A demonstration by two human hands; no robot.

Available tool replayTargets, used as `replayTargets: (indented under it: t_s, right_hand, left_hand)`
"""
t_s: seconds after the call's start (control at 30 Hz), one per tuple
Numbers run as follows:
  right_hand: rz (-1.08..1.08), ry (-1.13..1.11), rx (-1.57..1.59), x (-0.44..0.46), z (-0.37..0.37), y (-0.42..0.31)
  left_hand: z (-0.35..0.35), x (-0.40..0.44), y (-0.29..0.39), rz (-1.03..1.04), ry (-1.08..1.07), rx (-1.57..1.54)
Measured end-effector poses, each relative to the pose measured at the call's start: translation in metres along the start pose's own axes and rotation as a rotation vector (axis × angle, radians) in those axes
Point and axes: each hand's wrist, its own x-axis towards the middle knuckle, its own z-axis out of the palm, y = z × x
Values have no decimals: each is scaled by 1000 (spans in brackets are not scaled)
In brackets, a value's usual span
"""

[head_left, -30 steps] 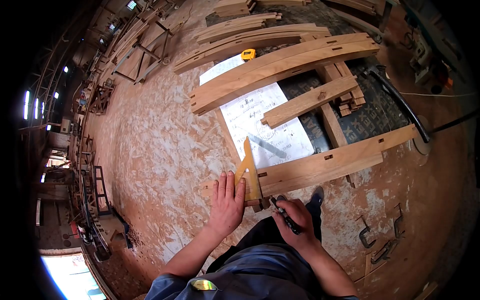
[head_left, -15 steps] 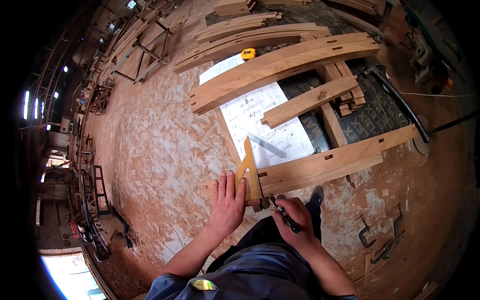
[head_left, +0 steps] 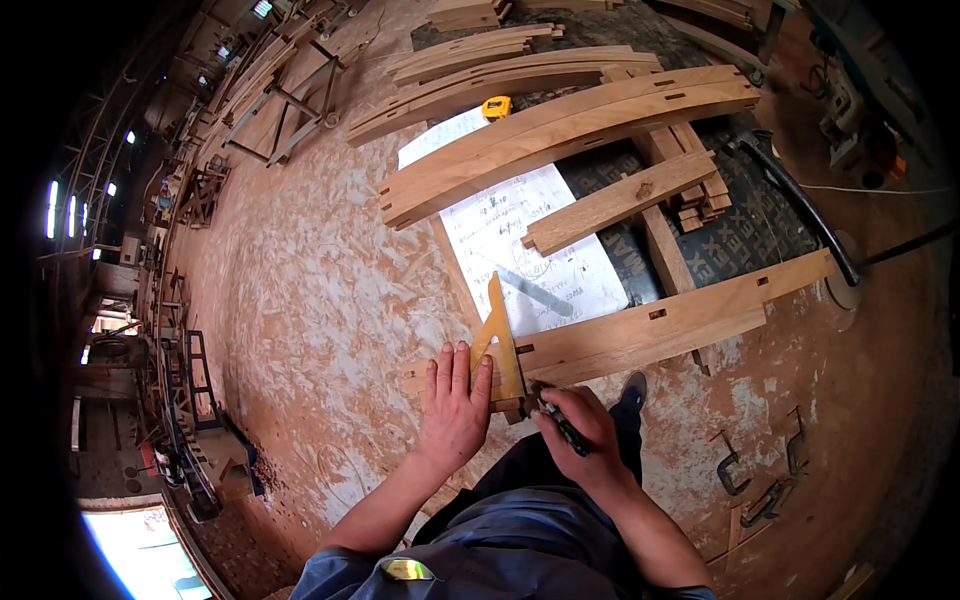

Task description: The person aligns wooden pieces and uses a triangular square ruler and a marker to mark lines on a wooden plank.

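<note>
My left hand [head_left: 456, 407] lies with its fingers extended over the near wooden rail [head_left: 620, 340], holding a yellow triangular set square [head_left: 500, 350] against it. The square's base sits along the rail's near edge, and its upright edge crosses the rail beside a small mortise. In my right hand [head_left: 588, 440] is a black pen-like tool [head_left: 562, 425], its tip close to the square's right side at the near edge. Whether the tip touches the wood I cannot tell. Beyond the rail lies a handwritten paper sheet [head_left: 515, 215] with a metal strip [head_left: 535, 293] on it.
Curved wooden rails [head_left: 570, 140] with mortises and a shorter tenoned piece [head_left: 620, 203] lie over the dark board [head_left: 740, 225]. A yellow tape measure [head_left: 496, 108] rests on the paper. Clamps [head_left: 735, 475] lie on the floor at right, and a black bar [head_left: 800, 205] stands beyond the board.
My right hand has shifted slightly left and away from my body, bringing the black tool's tip closer to the set square. My left hand and the square have stayed put.
</note>
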Motion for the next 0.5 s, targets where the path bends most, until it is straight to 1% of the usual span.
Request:
replayTargets:
  t_s: [0.17,0.5]
  right_hand:
    - [-30,6,-2,6,5,2]
    - [2,-17,20,9,11,6]
  left_hand:
    - [-1,0,0,2,12,-5]
    - [0,0,0,5,26,5]
